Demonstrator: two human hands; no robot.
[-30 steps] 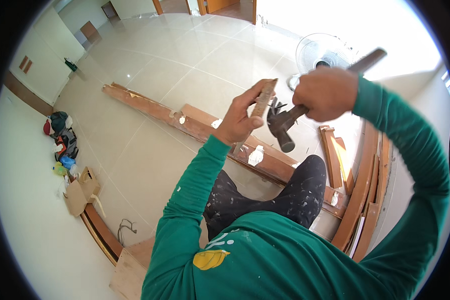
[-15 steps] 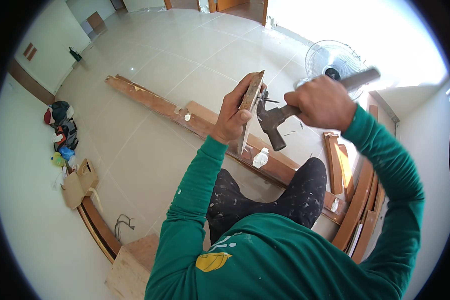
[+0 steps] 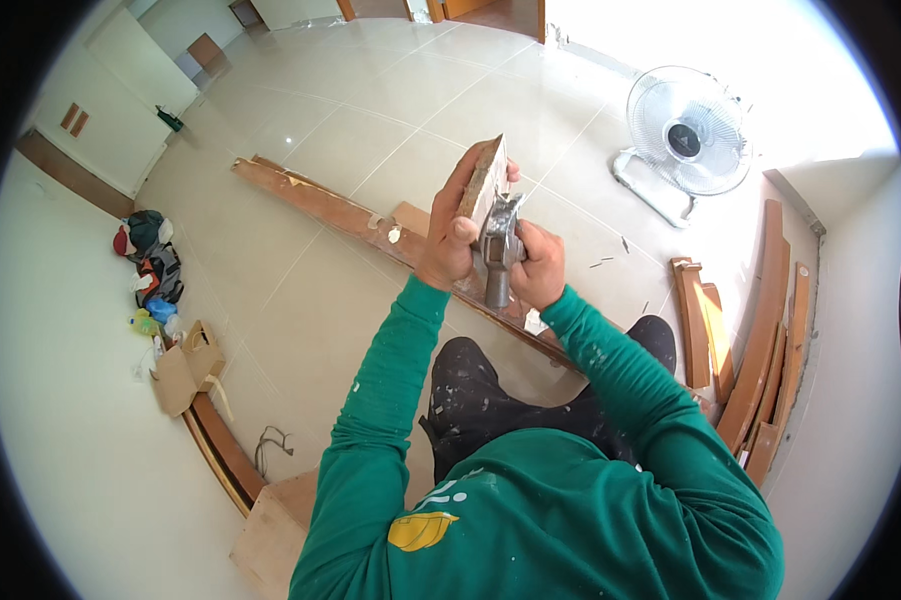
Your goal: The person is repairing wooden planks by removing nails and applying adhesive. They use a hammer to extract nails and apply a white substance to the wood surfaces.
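My left hand (image 3: 452, 225) grips a short piece of wooden board (image 3: 483, 183), tilted nearly on edge in front of me. Its narrow, rough edge faces up. My right hand (image 3: 538, 264) is closed round the handle of a claw hammer (image 3: 498, 262), close behind the head. The claw end lies against the board's right face, and the striking end points down toward me. Most of the handle is hidden by my right hand. Whether a nail sits in the claw cannot be made out.
Below my hands a long brown wooden plank (image 3: 315, 203) lies across the tiled floor. Several nails (image 3: 600, 262) are scattered to the right. A white fan (image 3: 685, 140) stands at the far right, wood strips (image 3: 760, 340) by the right wall, bags (image 3: 155, 260) at left.
My right hand has swung left and inward with the hammer, bringing its handle from pointing right to close against the board. The board in my left hand has shifted slightly left.
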